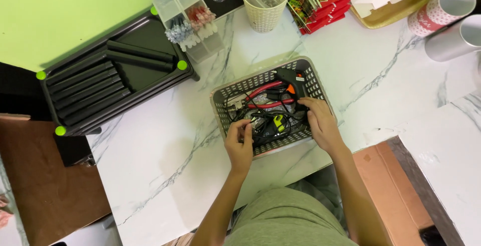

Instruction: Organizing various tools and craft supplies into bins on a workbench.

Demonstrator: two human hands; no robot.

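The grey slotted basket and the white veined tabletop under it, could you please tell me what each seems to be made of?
The grey slotted basket looks like moulded matt plastic, judging by its even rows of slots. The white veined tabletop looks like polished marble or a marble-look laminate: grey veins, faint sheen; which one cannot be told.

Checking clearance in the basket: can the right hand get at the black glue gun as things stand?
Probably yes. The right hand is already inside the grey basket, just below the glue gun, which lies on top of the tangle with nothing over it.
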